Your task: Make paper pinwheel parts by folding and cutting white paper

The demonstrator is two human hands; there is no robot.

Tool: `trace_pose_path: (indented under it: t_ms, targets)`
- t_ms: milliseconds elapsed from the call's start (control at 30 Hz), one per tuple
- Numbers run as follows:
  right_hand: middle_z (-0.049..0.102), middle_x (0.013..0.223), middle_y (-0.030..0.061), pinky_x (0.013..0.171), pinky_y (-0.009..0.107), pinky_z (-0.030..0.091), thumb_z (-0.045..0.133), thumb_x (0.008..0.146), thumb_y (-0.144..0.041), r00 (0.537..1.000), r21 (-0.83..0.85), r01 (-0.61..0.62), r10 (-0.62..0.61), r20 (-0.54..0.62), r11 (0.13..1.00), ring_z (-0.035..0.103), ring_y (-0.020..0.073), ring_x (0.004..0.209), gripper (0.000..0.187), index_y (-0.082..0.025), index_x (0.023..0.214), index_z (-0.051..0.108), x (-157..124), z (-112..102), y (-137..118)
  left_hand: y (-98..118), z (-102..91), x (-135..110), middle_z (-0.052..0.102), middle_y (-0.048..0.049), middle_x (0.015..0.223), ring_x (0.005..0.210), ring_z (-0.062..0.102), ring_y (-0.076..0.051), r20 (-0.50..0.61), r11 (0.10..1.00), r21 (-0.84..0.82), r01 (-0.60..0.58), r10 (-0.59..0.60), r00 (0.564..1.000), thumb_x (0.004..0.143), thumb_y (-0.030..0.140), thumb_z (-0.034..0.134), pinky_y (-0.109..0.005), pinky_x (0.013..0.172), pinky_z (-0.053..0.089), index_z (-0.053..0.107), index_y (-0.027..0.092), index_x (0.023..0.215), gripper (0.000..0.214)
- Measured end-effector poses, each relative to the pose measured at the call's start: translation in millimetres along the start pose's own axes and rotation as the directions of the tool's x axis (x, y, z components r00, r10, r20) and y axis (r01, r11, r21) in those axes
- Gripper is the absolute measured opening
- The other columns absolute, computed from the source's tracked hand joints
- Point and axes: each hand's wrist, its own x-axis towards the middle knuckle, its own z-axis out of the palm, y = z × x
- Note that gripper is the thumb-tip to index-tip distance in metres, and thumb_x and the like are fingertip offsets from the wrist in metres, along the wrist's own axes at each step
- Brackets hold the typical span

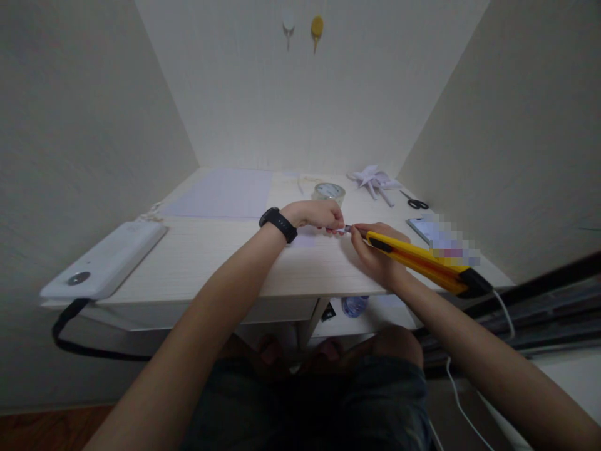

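Note:
My left hand, with a black watch on its wrist, is closed above the middle of the white desk. Its fingertips pinch a small white piece that looks like paper, mostly hidden by the fingers. Close by on the right, my right hand is wrapped round a yellow box cutter. The cutter's metal end points left and meets the white piece at the left fingertips. Whether the blade is in the piece I cannot tell. Just behind my left hand lies a roll of clear tape.
White paper pinwheels lie at the back right, near black scissors and a phone. A large paper sheet covers the back left. At the left edge rests a white device with a black strap. Walls enclose the desk.

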Motion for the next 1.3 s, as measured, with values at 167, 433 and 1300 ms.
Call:
trace_pose_path:
  t_ms: [167,433,1300]
  targets:
    - [0.078,0.090,0.0071,0.082,0.036,0.053,0.053,0.093,-0.040,0.994,0.180,0.032,-0.050,0.092,0.983,0.070,0.0240,0.084,0.029,-0.024,0.091,0.077,-1,-7,9,-1,-6.5,-3,0.054,-0.0014,0.064,0.064,0.046,-0.014,-0.011,0.994,0.081,-0.074,0.075,0.997,0.071,0.014,0.053,-0.029,0.065,0.035,0.060,0.014,0.066,0.009]
    - [0.078,0.091,0.0032,0.080,0.036,0.055,0.063,0.089,-0.036,0.965,0.405,0.145,-0.219,0.141,0.903,0.070,0.0224,0.087,0.020,-0.029,0.100,0.079,-8,-13,36,0,-8.6,-4,0.055,0.0014,0.065,0.068,0.048,-0.013,0.099,0.985,0.066,-0.160,0.153,0.983,0.072,0.013,0.056,-0.025,0.067,0.034,0.060,0.016,0.067,0.008]
    - [0.078,0.092,0.0046,0.087,0.040,0.053,0.066,0.086,-0.047,0.990,0.338,-0.109,0.072,0.119,0.935,0.071,0.0260,0.091,0.023,-0.028,0.088,0.079,1,-29,28,1,-4.6,1,0.052,0.0008,0.066,0.066,0.044,-0.013,-0.062,0.967,0.188,-0.173,0.188,0.980,0.077,0.013,0.052,-0.026,0.064,0.032,0.058,0.015,0.067,0.011]
